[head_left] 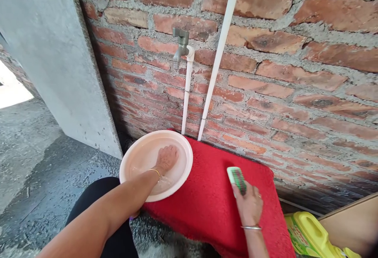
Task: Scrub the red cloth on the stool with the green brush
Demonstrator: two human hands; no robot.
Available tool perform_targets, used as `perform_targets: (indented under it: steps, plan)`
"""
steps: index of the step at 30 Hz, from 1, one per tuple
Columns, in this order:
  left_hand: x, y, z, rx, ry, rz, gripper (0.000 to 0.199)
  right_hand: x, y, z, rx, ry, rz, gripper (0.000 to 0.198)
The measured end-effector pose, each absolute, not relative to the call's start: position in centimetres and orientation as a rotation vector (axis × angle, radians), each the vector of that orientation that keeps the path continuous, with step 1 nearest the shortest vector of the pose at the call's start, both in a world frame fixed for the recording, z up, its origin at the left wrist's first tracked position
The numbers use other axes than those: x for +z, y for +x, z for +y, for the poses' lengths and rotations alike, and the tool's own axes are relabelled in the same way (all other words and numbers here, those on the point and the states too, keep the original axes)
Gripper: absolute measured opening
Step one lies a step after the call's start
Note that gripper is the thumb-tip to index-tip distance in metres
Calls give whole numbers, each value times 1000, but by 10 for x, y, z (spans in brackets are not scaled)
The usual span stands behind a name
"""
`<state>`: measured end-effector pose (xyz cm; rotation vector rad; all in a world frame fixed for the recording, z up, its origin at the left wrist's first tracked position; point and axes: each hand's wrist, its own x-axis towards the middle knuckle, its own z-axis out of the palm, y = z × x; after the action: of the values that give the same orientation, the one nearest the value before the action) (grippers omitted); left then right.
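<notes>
At the wall's foot, the left hand (167, 157) lies open, holding nothing, in the round pale plastic basin (132, 159) of water; rightward, the right hand (249, 206) grips a green-bristled scrub brush (236, 179), long axis pointing away, on the red fabric mat (212, 203).

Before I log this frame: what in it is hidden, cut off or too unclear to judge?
Head view only:
- Right hand: its palm covers most of the scrub brush, so the grip is hidden.
- Yellow jug: cut off by the bottom edge; its label is unreadable.
- Basin: the water level is hard to tell; the left hand rests in it.
- Red mat: the near corner runs off the frame.
- Tap: no stream shows.
</notes>
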<state>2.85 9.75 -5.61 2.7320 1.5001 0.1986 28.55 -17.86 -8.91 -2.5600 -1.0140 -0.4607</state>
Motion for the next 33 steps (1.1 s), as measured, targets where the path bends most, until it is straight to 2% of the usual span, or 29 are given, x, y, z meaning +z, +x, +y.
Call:
perform_targets:
  steps: [5,9,13,18,22,26,28,33]
  plan:
    - [-57,29,98,201,2742,1499,34,-87,194,-123,-280,-2332,-1497,43]
    - [-58,29,98,198,2724,1493,34,-87,185,-116,-244,-2348,-1542,39]
    - [-57,29,99,221,2668,1477,34,-86,245,-146,-343,-2583,-1325,48]
    - [-54,28,97,273,2557,1498,29,-85,335,-219,-440,-2817,-917,69]
    - [-50,26,95,260,2486,1531,27,-91,363,-257,-439,-2810,-691,84]
    - [-46,26,94,232,2528,1507,32,-94,335,-240,-429,-2607,-864,93]
    - [-45,27,93,224,2551,1495,34,-94,302,-218,-397,-2463,-1083,86]
    - [-42,28,93,214,2571,1494,33,-95,205,-175,-314,-2253,-1499,53]
